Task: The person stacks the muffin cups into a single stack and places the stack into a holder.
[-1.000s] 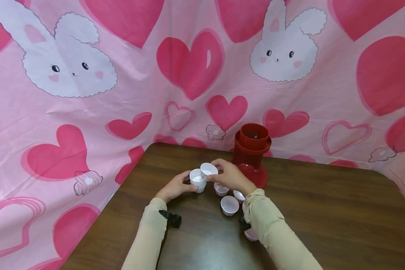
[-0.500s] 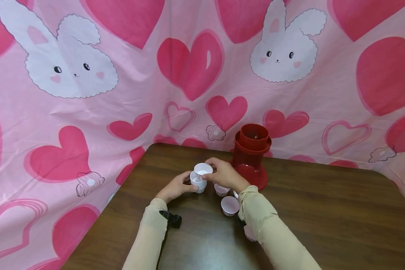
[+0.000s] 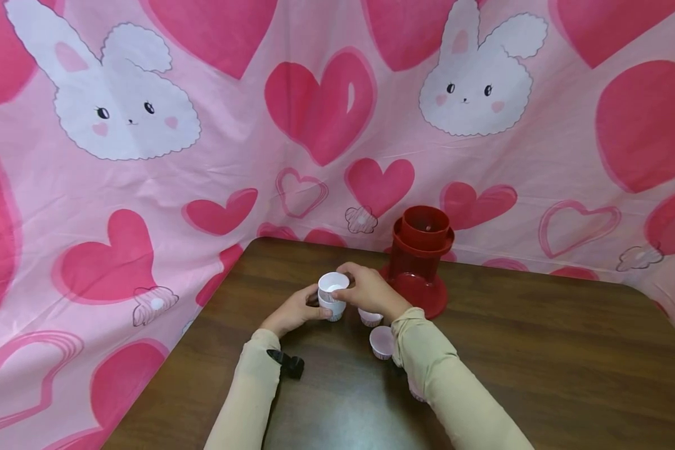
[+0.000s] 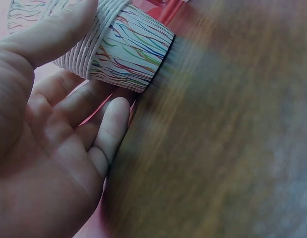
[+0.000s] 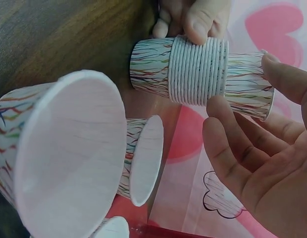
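In the head view my left hand holds a stack of nested white paper cups at the table's left side. Colourful wavy lines cover the cups, and their rims sit close together in the right wrist view. My right hand grips one more paper cup by its rim, between thumb and fingers. That cup's lower part is inside the top of the stack. In the left wrist view the thumb lies across the stack's rims, and the stack's bottom end points toward the table.
Loose paper cups stand near the right forearm, among them a nearer cup and a farther cup. Behind them is a red two-tier cylindrical stand with a wide round base. A pink heart-print cloth hangs around the brown table.
My right hand has moved left with its cup, from beside the stack's mouth to over it, then down into it. My left hand has stayed nearly still around the stack.
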